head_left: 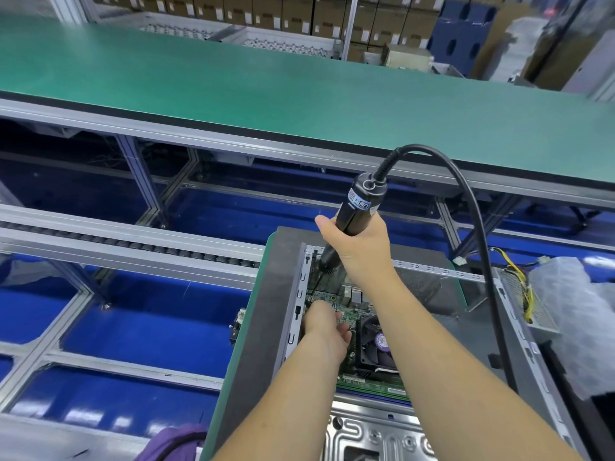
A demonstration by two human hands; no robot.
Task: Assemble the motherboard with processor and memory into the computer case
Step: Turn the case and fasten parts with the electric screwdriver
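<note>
Right hand (361, 241) grips my electric screwdriver (356, 211) over the far left corner of the motherboard (349, 311), already seated with its cooler fan (376, 341) in the computer case (366, 430), left hand (324, 322) fingers curled there, contents hidden; screwing remains.

A factory assembly line for computers; a long green conveyor belt (266, 84) runs across on aluminium framing (139, 181); a roller track (133, 242) sits below it; stacked cardboard cartons (266, 11) line the back wall; blue floor (133, 331) underneath.
</note>
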